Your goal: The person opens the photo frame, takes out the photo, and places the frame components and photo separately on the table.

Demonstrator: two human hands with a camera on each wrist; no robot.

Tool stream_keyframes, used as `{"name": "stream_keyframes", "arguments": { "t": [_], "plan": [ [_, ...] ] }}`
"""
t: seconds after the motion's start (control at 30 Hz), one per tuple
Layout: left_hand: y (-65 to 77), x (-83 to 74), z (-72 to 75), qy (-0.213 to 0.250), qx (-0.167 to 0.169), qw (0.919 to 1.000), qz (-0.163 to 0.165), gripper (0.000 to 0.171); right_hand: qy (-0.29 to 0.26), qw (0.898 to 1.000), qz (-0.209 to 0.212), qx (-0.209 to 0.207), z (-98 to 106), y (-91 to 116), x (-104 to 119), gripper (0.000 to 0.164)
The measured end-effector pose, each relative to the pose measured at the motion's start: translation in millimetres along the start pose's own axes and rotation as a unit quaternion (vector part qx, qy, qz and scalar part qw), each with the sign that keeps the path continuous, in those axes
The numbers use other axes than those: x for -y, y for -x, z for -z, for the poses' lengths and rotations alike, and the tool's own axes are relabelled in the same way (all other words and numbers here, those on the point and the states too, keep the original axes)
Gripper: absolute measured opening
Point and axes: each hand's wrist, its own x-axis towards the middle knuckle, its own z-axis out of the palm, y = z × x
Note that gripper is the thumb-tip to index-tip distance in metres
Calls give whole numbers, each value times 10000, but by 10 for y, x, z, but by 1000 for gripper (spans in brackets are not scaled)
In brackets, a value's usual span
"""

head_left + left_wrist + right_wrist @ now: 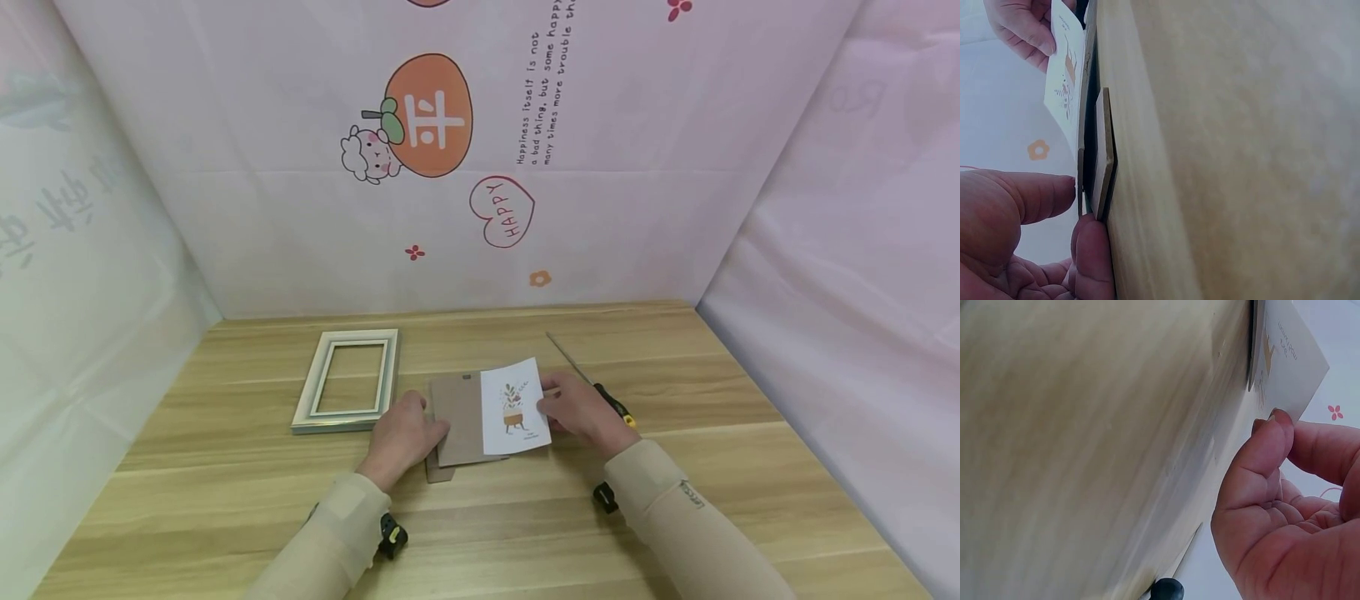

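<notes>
A white card (512, 408) printed with a potted plant overlaps the right part of a brown backing board (459, 421). My right hand (581, 408) pinches the card's right edge between thumb and fingers; the right wrist view shows its corner (1297, 362) raised off the wood. My left hand (401, 433) grips the left edge of the board, thumb on top and fingers beneath, as the left wrist view shows. Under the board a brown stand flap (1105, 156) sticks out towards the tabletop. To the left of that hand lies a cream picture frame (306, 408) with an open middle.
A screwdriver (618, 408) with a black and yellow handle lies beyond my right hand, its shaft pointing to the back. The wooden table (510, 533) ends at a printed white cloth wall (300, 242), with more cloth at both sides.
</notes>
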Motion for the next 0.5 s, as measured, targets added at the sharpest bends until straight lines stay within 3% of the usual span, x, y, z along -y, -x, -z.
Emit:
{"name": "stream_keyframes", "arguments": {
  "t": [0.5],
  "plan": [
    [3, 6, -6, -14, -11, 10000, -8, 56, -209, 9997, 22, -80, 100, 33, -19, 42]
  ]
}}
